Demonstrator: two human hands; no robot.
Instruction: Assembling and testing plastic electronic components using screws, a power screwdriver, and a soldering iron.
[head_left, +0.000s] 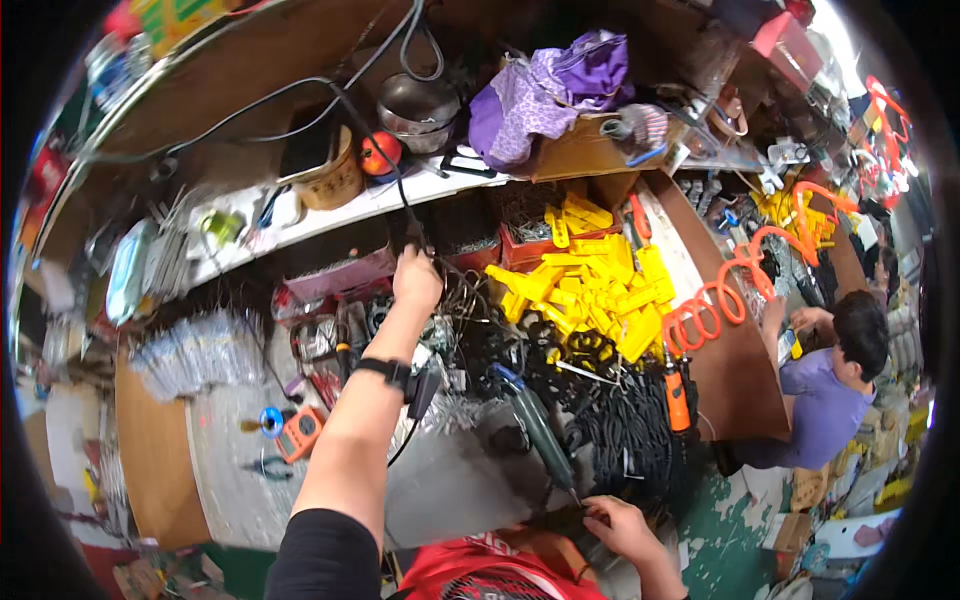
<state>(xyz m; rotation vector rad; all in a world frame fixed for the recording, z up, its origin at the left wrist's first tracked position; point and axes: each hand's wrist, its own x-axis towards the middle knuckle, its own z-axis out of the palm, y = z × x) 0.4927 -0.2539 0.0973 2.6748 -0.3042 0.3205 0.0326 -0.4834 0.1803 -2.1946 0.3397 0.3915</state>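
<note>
The left hand (417, 278) was stretched far forward over the cluttered bench, its fingers closed around a black cable (398, 190) that ran up from the fist toward the white shelf (350, 205) beyond it. A black strap (386, 371) sat on that wrist, and a small black plug (420, 392) hung just beside it. The right hand (622, 530) stayed low and close to the body, its fingers curled at the tip of a green power tool (540, 436), which lay slanting away from that hand toward the left arm; whether the fingers actually gripped the tip could not be told. Beyond the right hand lay a heap of black cords (625, 430), and farther still a pile of yellow plastic parts (590, 285). To the left of the left forearm sat an orange meter (299, 433). Well off to the right, another person (835, 395) in a purple shirt bent over a brown board (735, 370).
</note>
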